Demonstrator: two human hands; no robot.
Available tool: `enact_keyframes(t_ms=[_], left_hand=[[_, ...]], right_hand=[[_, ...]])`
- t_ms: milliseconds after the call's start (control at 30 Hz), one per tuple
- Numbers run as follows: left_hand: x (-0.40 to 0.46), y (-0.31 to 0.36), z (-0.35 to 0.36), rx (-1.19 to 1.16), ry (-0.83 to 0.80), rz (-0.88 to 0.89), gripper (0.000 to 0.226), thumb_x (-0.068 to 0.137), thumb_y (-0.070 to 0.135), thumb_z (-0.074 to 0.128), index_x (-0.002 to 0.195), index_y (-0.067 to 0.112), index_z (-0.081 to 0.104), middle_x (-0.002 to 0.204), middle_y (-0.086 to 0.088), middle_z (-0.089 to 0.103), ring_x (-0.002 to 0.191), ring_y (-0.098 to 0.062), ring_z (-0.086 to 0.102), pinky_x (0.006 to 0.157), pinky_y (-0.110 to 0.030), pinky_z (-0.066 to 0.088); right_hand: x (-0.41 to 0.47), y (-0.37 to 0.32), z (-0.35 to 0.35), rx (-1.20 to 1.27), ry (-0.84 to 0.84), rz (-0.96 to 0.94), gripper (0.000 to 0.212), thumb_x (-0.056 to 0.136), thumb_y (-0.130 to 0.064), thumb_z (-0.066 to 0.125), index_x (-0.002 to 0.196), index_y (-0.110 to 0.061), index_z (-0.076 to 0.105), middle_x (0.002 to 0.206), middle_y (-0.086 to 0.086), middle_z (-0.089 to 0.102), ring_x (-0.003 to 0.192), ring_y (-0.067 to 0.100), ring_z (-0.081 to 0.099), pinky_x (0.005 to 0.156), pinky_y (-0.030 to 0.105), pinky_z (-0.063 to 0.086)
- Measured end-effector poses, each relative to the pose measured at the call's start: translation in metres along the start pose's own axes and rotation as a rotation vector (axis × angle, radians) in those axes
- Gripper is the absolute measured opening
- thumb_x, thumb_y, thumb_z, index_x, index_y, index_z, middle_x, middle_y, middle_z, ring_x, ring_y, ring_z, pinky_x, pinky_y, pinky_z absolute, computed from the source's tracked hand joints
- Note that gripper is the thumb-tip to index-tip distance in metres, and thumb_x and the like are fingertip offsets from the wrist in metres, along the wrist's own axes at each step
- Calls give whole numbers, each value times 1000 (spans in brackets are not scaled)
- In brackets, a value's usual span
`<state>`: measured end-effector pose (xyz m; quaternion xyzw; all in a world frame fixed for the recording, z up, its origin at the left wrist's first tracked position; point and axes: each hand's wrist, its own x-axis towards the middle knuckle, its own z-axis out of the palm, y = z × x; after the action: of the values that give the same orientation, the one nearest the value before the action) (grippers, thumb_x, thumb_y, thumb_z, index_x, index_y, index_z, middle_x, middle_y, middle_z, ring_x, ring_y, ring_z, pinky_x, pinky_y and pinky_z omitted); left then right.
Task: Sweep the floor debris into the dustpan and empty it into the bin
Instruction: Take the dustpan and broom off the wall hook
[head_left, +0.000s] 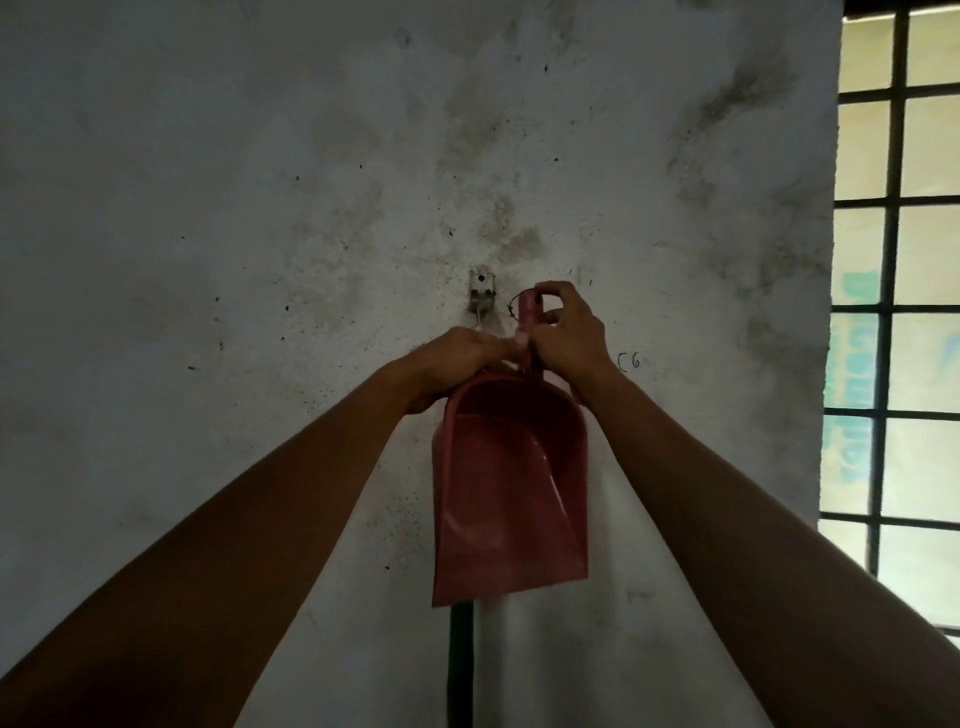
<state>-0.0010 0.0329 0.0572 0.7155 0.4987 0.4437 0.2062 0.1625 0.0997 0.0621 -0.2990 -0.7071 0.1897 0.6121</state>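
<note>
A stained, whitewashed wall (260, 156) is filling most of the view, and a barred window (893, 260) is letting in pale light along its right edge. 2 bare forearms are reaching up from the bottom corners toward the middle of the wall. A red dustpan (511, 488) is hanging upright against the wall between them, handle up and open mouth down, with its hollow side facing the camera. A dark vertical pole (461, 665) is showing below the pan's lower edge. The right hand (569, 335) is curling around the top of the dustpan's handle, thumb and fingers pinching it near a thin wire loop (514, 306). The left hand (457, 358) is gripping the handle lower down, just above the pan. A small metal hook bracket (481, 293) is sitting on the wall just left of the handle's tip.
</note>
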Motion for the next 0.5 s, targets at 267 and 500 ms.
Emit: enact_keyframes(t_ms=[267, 500], left_hand=[[-6, 17, 7, 822, -157, 87, 21, 93, 36, 73, 114, 33, 75, 101, 11, 76, 94, -9, 70, 97, -43, 55], [-9, 31, 11, 1085, -275, 7, 22, 93, 23, 69, 96, 45, 70, 90, 19, 70, 87, -8, 65, 92, -40, 53]], right_hand=[[-14, 10, -23, -130, 54, 54, 70, 71, -34, 79, 133, -24, 47, 116, 7, 63, 95, 21, 68, 81, 44, 62], [-42, 21, -58, -888, -415, -768, 61, 81, -41, 52, 138, -21, 58, 123, 1, 66, 116, 21, 59, 111, 51, 39]])
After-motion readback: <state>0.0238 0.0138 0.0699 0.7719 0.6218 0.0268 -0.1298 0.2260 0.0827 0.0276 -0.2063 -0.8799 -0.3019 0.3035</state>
